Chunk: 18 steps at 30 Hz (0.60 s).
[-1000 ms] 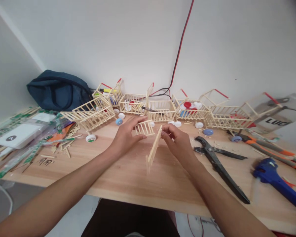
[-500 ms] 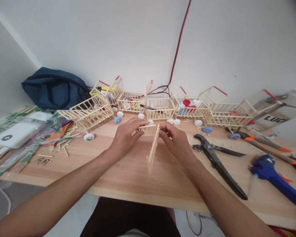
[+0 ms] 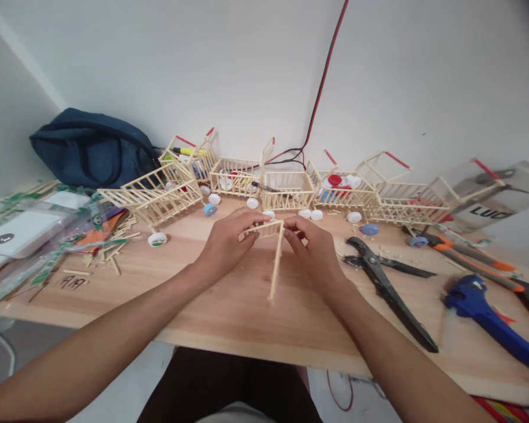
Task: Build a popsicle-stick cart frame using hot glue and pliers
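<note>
My left hand [image 3: 227, 244] pinches a small wooden stick panel [image 3: 264, 227], held across. Pinched in my right hand [image 3: 315, 252] is the top of a longer stick panel [image 3: 275, 264], which stands on edge and runs toward me. The two panels meet at a corner near my fingertips, above the wooden table [image 3: 229, 305]. Both hands are closed on their pieces.
A row of stick-built baskets [image 3: 286, 191] lines the wall, with bottle caps [image 3: 157, 239] scattered before them. Black shears [image 3: 388, 288], orange-handled pliers [image 3: 471, 261] and a blue glue gun [image 3: 494, 320] lie on the right. A dark blue bag [image 3: 92, 150] and packets are on the left.
The small panel in my left hand has swung level and come against the top end of the long panel. The long panel now stands more upright.
</note>
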### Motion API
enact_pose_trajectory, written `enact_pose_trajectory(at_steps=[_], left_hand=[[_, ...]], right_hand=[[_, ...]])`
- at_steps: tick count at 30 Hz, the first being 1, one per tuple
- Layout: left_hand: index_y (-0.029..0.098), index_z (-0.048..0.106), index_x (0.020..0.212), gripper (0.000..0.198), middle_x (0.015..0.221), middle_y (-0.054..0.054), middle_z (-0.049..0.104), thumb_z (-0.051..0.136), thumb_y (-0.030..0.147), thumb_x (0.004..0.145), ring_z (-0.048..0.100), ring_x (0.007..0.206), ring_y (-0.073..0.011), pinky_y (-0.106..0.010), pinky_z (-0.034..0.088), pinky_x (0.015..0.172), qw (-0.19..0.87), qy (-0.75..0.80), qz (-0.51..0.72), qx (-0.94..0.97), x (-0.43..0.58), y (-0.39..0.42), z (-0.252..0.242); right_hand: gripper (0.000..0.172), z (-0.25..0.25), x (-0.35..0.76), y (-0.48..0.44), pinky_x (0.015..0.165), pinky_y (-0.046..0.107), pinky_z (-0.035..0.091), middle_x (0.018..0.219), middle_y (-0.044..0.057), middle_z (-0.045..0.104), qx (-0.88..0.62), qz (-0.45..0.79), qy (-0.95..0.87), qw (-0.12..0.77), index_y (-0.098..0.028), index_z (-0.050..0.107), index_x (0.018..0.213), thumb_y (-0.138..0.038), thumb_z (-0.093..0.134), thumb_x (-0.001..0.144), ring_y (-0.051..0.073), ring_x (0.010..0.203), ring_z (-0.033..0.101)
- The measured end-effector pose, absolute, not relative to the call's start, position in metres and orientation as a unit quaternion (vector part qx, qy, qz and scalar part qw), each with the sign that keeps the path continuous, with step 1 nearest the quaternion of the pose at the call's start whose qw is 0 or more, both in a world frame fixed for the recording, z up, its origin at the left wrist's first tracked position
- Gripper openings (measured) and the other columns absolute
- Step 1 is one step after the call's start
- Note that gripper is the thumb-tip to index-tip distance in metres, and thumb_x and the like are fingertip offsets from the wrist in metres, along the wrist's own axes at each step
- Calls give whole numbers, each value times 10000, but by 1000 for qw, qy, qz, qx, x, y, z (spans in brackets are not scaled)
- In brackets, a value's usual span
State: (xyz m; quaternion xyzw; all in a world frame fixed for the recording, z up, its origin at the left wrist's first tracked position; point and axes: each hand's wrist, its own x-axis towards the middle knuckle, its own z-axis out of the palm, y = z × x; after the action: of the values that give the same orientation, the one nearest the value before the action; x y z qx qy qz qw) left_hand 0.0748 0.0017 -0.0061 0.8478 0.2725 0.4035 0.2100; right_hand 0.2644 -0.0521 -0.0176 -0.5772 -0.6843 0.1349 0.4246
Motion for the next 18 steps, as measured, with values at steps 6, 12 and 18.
enact_pose_trajectory(at_steps=[6,12,18], left_hand=[[197,650,1086,346,1064,-52,692,519,44,806,613,1014,-178,-302,458,880,220,266,393,853,75,2,-8],[205,663,1086,287,1054,-60,694,539,115,844,620,992,-176,-291,465,854,253,262,374,853,78,2,-10],[191,674,1100,264,1018,-74,695,524,167,884,619,957,-185,-309,458,841,271,247,368,855,80,6,-18]], right_hand=[[178,-24,264,-51,722,273,438,884,18,703,-569,138,-686,432,-235,666,938,-263,495,899,164,768,604],[178,-30,263,-49,744,295,460,893,23,715,-569,155,-686,425,-233,667,968,-264,516,879,175,771,624],[190,-32,261,-49,734,294,468,919,32,722,-583,162,-686,404,-219,673,973,-245,518,868,179,769,632]])
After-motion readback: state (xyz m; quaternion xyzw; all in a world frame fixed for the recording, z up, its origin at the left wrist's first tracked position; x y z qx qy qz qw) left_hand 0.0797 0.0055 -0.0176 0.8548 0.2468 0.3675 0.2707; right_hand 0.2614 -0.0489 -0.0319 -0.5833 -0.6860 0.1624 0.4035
